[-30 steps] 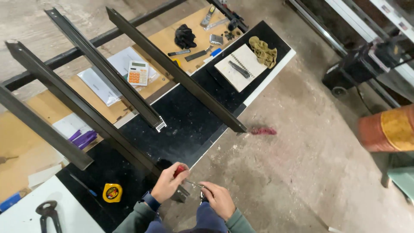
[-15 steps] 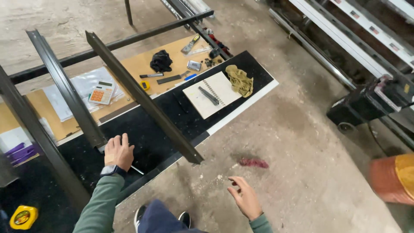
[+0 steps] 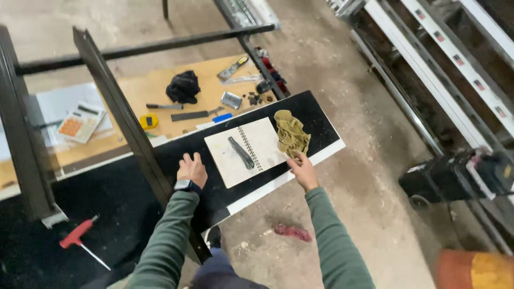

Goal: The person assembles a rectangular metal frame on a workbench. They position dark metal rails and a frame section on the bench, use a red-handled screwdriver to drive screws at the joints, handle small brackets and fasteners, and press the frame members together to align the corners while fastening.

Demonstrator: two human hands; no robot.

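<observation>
I see my right hand [image 3: 303, 170] at the near edge of the black worktop [image 3: 316, 115], its fingertips closing on the lower end of a crumpled olive-yellow cloth [image 3: 290, 132]; the pinch looks light, a hold on the fabric's hem and not a full grasp. The cloth lies just right of the open spiral notebook [image 3: 247, 151], partly over its corner, so it is within easy reach from the table edge. A dark folding knife [image 3: 241, 152] rests on the notebook's page, probably parked there to stay visible against the pale paper.

Left of the notebook, my left hand [image 3: 191, 168] lies flat on the worktop with fingers spread, holding nothing; I judge it is bracing my lean, beside the long dark metal profile [image 3: 126, 115] that runs diagonally across the bench.

Beyond the notebook, on the plywood board [image 3: 155, 88], loose tools lie scattered: a black glove [image 3: 183, 86], a yellow tape measure [image 3: 149, 121], a small metal tin [image 3: 231, 100] whose contents I cannot make out. Further left a calculator [image 3: 80, 122] sits on papers. Nearer me, well left of the notebook, lies a red T-handle key [image 3: 79, 238]. A reddish rag [image 3: 292, 232] lies on the concrete floor below the notebook.
</observation>
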